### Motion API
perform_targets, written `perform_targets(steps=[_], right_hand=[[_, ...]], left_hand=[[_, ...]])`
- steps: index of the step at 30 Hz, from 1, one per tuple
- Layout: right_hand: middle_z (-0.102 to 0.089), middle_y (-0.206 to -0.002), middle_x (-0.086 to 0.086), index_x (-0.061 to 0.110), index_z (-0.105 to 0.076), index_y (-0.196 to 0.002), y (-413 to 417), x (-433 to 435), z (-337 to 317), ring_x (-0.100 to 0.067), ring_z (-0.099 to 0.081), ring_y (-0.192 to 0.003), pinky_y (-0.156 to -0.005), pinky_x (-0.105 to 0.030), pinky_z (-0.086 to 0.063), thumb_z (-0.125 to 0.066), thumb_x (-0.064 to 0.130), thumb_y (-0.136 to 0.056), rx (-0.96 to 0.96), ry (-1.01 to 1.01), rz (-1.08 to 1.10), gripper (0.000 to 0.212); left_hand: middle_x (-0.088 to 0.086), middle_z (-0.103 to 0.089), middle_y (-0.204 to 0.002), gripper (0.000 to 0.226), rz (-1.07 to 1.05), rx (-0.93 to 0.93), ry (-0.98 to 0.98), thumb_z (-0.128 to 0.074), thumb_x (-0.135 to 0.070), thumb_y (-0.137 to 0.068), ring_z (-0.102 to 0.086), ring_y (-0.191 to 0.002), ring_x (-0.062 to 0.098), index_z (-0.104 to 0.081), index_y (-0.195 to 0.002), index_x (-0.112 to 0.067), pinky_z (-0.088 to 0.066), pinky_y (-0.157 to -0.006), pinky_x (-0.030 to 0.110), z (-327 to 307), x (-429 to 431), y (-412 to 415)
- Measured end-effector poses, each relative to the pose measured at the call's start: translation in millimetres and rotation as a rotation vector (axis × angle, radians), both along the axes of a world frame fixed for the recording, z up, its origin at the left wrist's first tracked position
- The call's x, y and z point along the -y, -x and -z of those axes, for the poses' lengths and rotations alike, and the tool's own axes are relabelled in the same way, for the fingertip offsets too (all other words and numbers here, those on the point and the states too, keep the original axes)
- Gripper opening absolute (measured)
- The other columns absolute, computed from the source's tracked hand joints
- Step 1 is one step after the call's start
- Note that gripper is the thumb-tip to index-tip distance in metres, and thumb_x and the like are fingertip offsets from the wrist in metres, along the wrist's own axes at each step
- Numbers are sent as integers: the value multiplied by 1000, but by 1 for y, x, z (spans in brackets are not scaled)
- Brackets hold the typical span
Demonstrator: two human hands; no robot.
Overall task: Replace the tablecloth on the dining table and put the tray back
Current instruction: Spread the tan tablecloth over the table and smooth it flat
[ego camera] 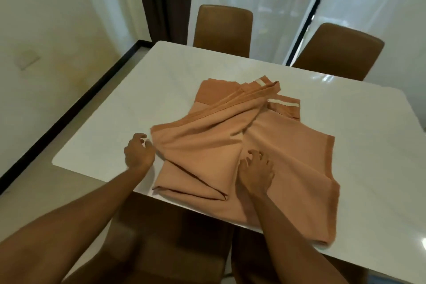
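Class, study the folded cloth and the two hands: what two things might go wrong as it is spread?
1. The cloth hangs over the table's near edge; on that glossy top it may slide off.
2. Its folds lie twisted, and the left hand is at only one corner, so it may open skewed.

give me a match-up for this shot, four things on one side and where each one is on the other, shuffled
1 tablecloth
2 left hand
3 right hand
4 chairs

a on top of the orange fabric
b behind the far edge of the table
c partly folded, lying on the table
d at the cloth's left edge

Pairs: 1-c, 2-d, 3-a, 4-b
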State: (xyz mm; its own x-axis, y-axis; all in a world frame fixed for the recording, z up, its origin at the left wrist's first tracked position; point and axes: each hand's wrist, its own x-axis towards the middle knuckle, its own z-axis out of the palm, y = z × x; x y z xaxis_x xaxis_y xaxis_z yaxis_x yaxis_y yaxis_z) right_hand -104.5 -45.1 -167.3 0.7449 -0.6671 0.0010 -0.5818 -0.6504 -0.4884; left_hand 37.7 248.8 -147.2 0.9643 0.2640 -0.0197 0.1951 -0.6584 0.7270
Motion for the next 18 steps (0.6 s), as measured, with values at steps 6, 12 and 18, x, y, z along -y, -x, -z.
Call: perform_targets(steps=[6,12,18], right_hand=[[-57,-137,-12,16,-65,-120,-20,19,6,-36,-52,-121,-99,-48,-43,-58,22,-92,56,71,-68,29],[-50,-148,-11,17,-62,-130,-66,70,-1,-32,-41,-137,-108,-48,-38,-54,22,-100,13,79,-86,32],[-41,-157,-8,20,-51,-140,-110,108,13,-33,-33,-145,-117,-48,-31,-43,32,-105,71,13,-122,38]], left_hand=[[4,-65,-110,36,584,233,-143,-44,-37,-87,-58,-105,28,-68,-107,-18,-48,-90,45,-7,60,-22],[-2,-53,-129,37,917,262,-372,-50,-37,-87,-48,-117,22,-52,-123,-28,-43,-97,48,-9,167,-45],[6,-50,-138,70,789,29,-353,-53,-58,-82,-49,-123,29,-35,-142,-28,-41,-103,56,-16,248,-96]])
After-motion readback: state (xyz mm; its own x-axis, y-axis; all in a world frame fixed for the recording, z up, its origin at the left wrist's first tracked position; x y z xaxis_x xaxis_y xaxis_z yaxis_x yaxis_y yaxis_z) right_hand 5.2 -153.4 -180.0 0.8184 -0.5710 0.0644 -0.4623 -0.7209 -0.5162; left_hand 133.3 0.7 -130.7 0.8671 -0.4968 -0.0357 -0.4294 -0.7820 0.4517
